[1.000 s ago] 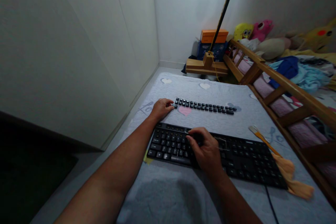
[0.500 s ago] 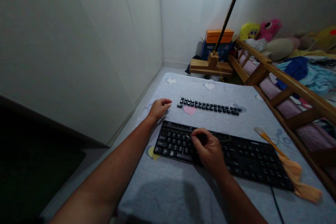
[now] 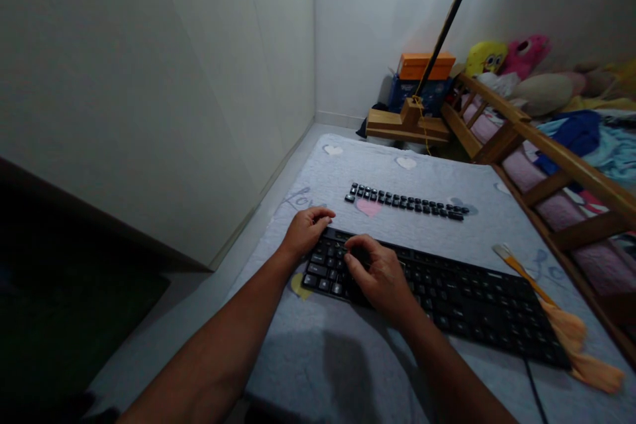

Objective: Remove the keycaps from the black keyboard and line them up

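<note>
A black keyboard [image 3: 447,298] lies at a slant on the cloth-covered surface, its lower rows bearing keys. My right hand [image 3: 380,275] is over its left half, thumb and forefinger pinched on a thin wire tool [image 3: 403,266] that looks like a keycap puller. Fingers hide most of the wire and the keys under it. At the keyboard's far left corner rests my left hand [image 3: 305,232], loosely curled with thumb and fingers a little apart; no object shows in it. Beyond the keyboard, loose black keycaps [image 3: 397,200] are laid out in rows.
To the right lie a brush [image 3: 517,268] and an orange cloth [image 3: 571,331]. The keyboard cable [image 3: 534,387] runs toward me. A wooden bed rail [image 3: 561,146] borders the right, a pale cabinet [image 3: 223,93] the left. Behind stands a wooden stand [image 3: 407,122] with a pole.
My left hand has come nearer, onto the keyboard's far left corner. The right hand has shifted left over the keys with the wire tool. The view has turned slightly left.
</note>
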A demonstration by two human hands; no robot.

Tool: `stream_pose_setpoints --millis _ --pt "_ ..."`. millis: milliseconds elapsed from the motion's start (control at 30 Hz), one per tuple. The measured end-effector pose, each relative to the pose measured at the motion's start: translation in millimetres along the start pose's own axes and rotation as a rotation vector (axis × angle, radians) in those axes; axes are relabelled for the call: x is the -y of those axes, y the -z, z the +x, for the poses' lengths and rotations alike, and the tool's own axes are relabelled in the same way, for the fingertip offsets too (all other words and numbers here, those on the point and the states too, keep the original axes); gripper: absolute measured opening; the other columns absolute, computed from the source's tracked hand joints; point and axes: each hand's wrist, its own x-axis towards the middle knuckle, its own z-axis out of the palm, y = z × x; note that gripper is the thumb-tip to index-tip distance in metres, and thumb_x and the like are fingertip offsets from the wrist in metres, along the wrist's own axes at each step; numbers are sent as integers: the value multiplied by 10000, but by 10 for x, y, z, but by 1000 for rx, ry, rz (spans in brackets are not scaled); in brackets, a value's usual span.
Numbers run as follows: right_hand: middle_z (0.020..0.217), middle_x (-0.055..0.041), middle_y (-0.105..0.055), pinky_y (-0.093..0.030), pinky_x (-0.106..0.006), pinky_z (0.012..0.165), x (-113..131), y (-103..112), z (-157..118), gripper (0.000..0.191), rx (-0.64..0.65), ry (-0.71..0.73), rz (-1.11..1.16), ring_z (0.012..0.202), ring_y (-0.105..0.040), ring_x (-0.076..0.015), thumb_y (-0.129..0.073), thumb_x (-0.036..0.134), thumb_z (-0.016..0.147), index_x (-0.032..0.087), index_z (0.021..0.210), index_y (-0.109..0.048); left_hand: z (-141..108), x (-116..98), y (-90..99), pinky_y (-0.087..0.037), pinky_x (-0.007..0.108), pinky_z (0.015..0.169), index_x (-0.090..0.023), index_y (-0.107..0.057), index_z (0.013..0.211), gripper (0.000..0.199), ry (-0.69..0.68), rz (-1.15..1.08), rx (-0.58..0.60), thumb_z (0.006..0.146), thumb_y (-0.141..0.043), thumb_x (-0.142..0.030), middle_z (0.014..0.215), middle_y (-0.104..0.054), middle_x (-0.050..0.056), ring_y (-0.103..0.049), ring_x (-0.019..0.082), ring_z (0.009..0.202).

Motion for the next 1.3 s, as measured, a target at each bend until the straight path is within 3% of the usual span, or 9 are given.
stream_pose_setpoints --millis 800,1100,1300 --pt "726 -9 -586 -377 -240 645 15 -214 -2 62 88 127 -128 664 -539 -140 -519 136 793 172 812 -566 -2 33 -8 -502 289 821 -152 -715 906 203 -77 68 6 801 -542 -174 908 -719 47 -656 177 858" --pt "597 37 -545 -342 -219 554 48 -184 64 88 -2 -25 -47 529 -491 -107 -525 131 744 175 771 -596 -12 2 4 -504 297 833 -157 -716 890 204 -104 90 2 798 -534 -158 911 -719 45 -657 180 869" --pt "742 4 -645 -405 -223 675 8 -207 89 178 40 -23 86 691 -580 -135 -493 115 758 172 816 -651 -5 24 11 -501 302 857 -160 -714 901 208 -112 113 13 804 -530 -160 919 -720 46 -657 180 884"
